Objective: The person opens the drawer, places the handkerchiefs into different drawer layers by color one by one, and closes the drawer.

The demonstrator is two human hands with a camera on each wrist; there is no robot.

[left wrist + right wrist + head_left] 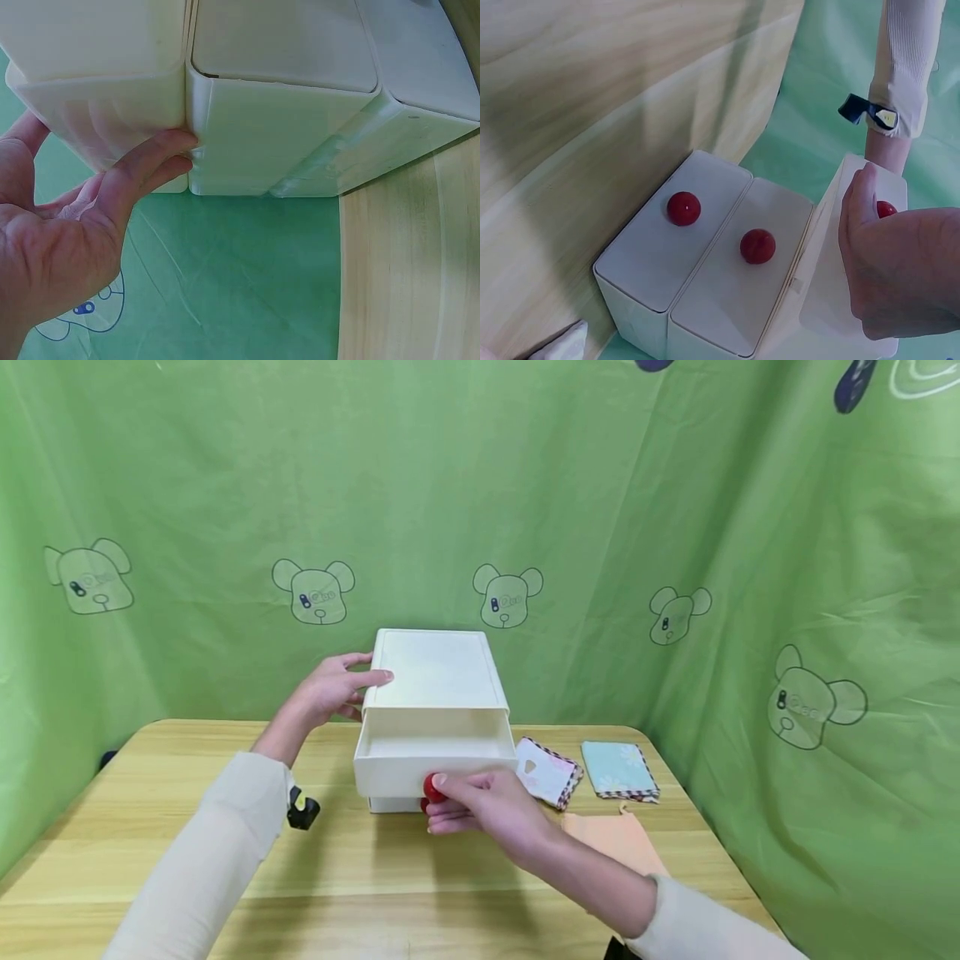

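Note:
A white cabinet (435,667) with three stacked drawers and red knobs stands on the table. Its top drawer (390,775) is pulled partway out, and the part of its inside that shows is bare. My right hand (502,810) pinches that drawer's red knob (431,788), thumb at the front. On the cabinet's left side rests my left hand (330,689), thumb over the top edge. In the left wrist view, its extended fingers press the side wall near the seam below the top tier. Both lower drawers are closed; their knobs (683,208) show in the right wrist view.
Right of the cabinet lie a folded white patterned cloth (542,768) and a folded light blue cloth (618,767). Nearer is a peach-coloured cloth piece (615,841), partly behind my right forearm. A green curtain (420,485) hangs behind the wooden table (360,893).

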